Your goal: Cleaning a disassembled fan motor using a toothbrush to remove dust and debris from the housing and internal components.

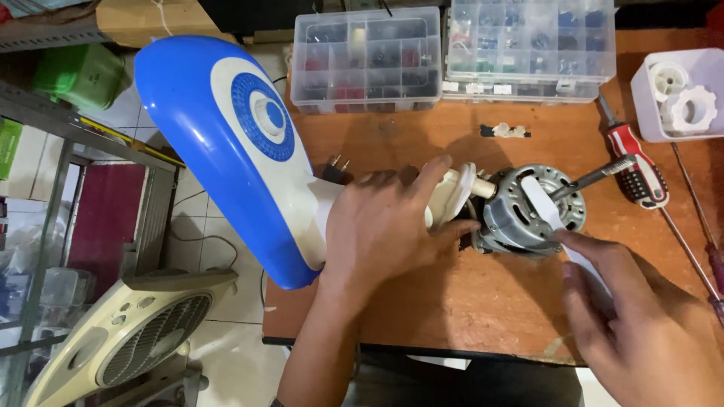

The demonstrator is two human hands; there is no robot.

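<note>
A blue and white fan base (226, 143) lies tilted over the table's left edge. Its white neck joins a bare metal fan motor (528, 211) lying on the wooden table (467, 301). My left hand (385, 226) grips the white neck piece right beside the motor. My right hand (626, 316) holds a flat white strip (554, 218) whose tip lies across the motor's top. The motor's shaft points up and to the right.
Two clear compartment boxes (366, 60) (528, 49) of small parts stand at the back. A white tub (679, 94) holds white plastic knobs. A red-handled screwdriver (637, 169) and thin screwdrivers lie at right. A beige box fan (128, 339) sits on the floor, left.
</note>
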